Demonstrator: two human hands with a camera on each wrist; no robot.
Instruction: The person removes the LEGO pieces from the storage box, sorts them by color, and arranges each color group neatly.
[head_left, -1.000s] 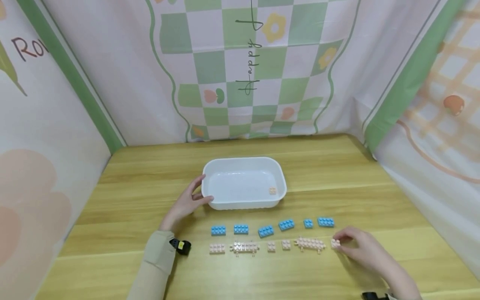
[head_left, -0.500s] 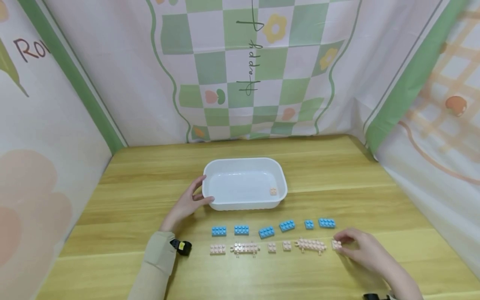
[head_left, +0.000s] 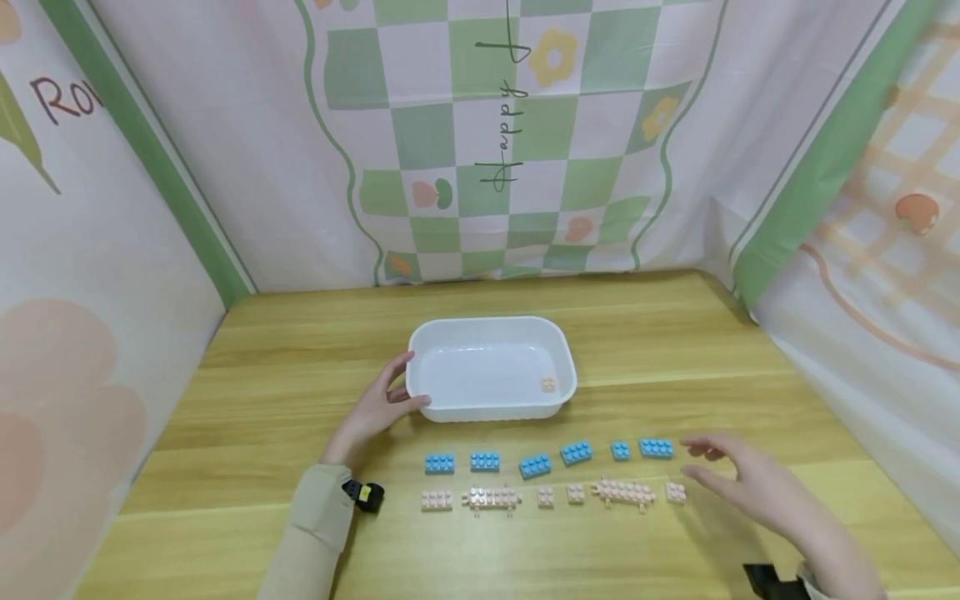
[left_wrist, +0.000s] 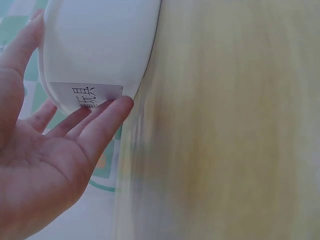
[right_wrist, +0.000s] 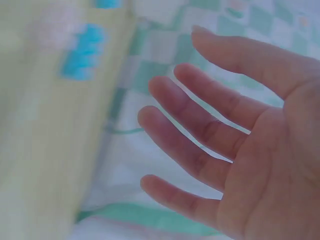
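My left hand (head_left: 378, 404) rests against the left end of a white plastic tub (head_left: 491, 412), its thumb at the near corner of the rim. The left wrist view shows fairly straight fingers (left_wrist: 102, 122) touching the end wall beside a printed label (left_wrist: 86, 94). Inside the tub, a small pale pink brick (head_left: 548, 384) lies near the right end. With fingers spread and nothing in it, my right hand (head_left: 750, 479) hovers beside a small pink toy brick (head_left: 676, 493) at the right end of the front row. The right wrist view shows the bare palm (right_wrist: 265, 170).
Several blue bricks (head_left: 576, 452) form a row in front of the tub. Closer to me runs a row of pale pink bricks (head_left: 437, 500), with two longer pieces with side pegs (head_left: 624, 492). Patterned curtains (head_left: 487, 208) enclose the wooden table (head_left: 300, 333) at the back and sides.
My right hand has let go of the small pink brick, spread its fingers and lifted off to the right. That brick stays on the table. The left hand keeps its place at the tub.
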